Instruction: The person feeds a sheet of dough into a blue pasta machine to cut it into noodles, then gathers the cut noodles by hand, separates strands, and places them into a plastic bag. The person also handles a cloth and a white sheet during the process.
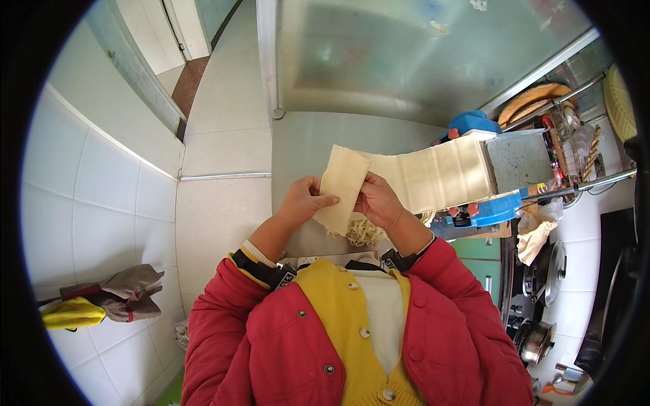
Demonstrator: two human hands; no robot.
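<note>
A long, pale dough sheet [433,174] stretches leftward from a blue-ended noodle machine [497,210] on the right. Its left end is folded up between my hands over the grey table. My left hand [301,201] pinches the left edge of this raised flap, thumb on top. At the flap's right side, my right hand [380,201] is closed on the sheet, some of its fingers hidden behind the dough. Beneath my hands, nearer my body, lies a heap of cut noodles [364,233], partly covered by the flap and my right hand.
The grey table [298,135] ends along its left side, with tiled floor [223,152] beyond. A frosted glass panel [379,61] stands at the back. Pots [538,342] and a metal rack [575,101] are at the right. Cloths [128,294] hang on the left wall.
</note>
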